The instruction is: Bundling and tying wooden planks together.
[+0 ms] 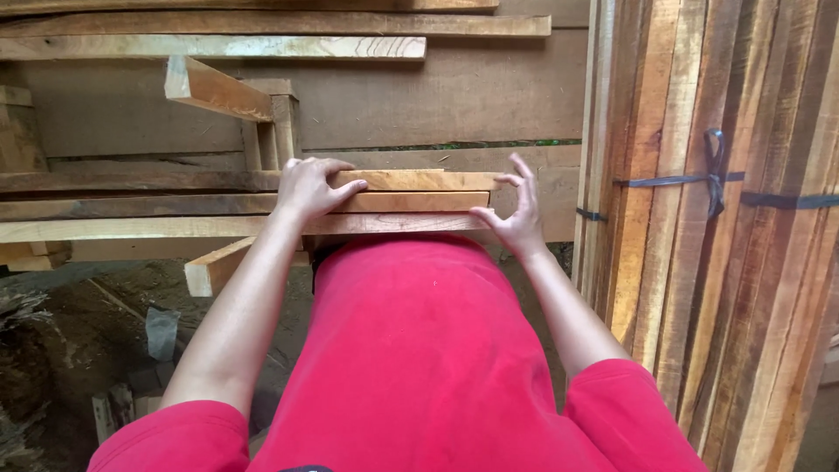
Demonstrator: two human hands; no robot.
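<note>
We rest our left hand (310, 186) flat on the stacked planks (411, 190), right hand (517, 210) spread at their end: stiff, weighty-looking timber, best gripped at both ends.

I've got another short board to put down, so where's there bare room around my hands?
Bare plank top runs left of the left hand. The dirt floor lower left is partly open, with scraps. Crowded: the short boards between both hands, and the strapped bundle right of the right hand.
</note>
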